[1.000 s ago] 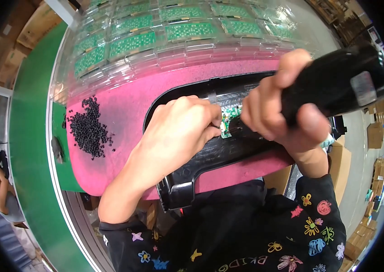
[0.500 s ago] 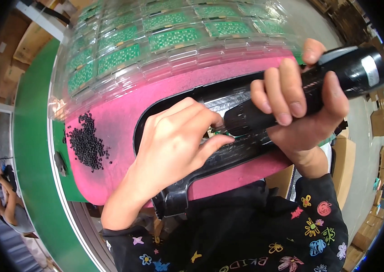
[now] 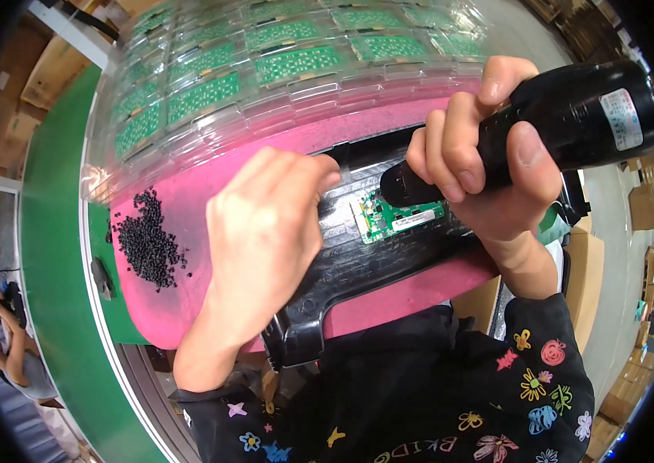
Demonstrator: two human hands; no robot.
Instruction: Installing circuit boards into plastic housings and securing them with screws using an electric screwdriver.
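Right hand (image 3: 462, 154) was up closest to the camera, wrapped around a chunky black handheld tool (image 3: 574, 116). Fingers curled over its far side, thumb pressed along the near side, so that grip was properly closed. The wrist came up from the lower right, bent so the tool slanted down to the left, fat end up by the right edge. Its narrow end sat over the top edge of a small green circuit board (image 3: 377, 218); couldn't tell if it was actually touching.

Left hand (image 3: 265, 216) was back-of-hand up, fingers half curled inward, forearm rising from the lower left. It hung over the left part of the black housing (image 3: 350, 258), just beside the board but off it. Fingertips were tucked out of sight, so no idea if it was pinching anything.

Board lay in the middle of that long housing, white label strip on its lower side. Both sleeves (image 3: 543, 370) were black with colourful flowers. Housing was lying on a pink mat (image 3: 412, 297), with a pile of tiny black pieces (image 3: 149, 243) at the mat's left end. Past that, clear plastic trays (image 3: 296, 65) full of green boards. Way off to the left, across a green surface (image 3: 57, 247), another person (image 3: 22, 355) was sitting.
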